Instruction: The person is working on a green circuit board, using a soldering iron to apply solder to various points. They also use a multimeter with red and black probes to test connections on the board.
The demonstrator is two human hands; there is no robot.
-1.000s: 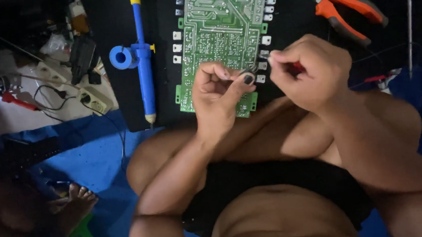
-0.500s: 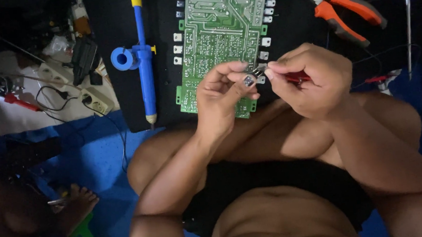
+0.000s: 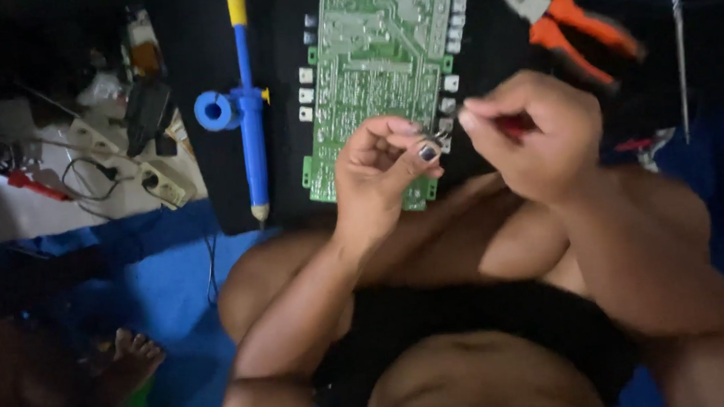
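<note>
My left hand (image 3: 381, 165) pinches a small dark part (image 3: 427, 152) over the green circuit board (image 3: 379, 68) — my right hand (image 3: 534, 134) closes on a red-handled tool (image 3: 515, 124) beside it. The board lies on a black mat (image 3: 208, 154) over blue cloth (image 3: 157, 275) — dim room.

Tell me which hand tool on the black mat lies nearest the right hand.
The orange-handled pliers, just above the right hand; the blue-handled desoldering pump lies beyond the green board.
</note>
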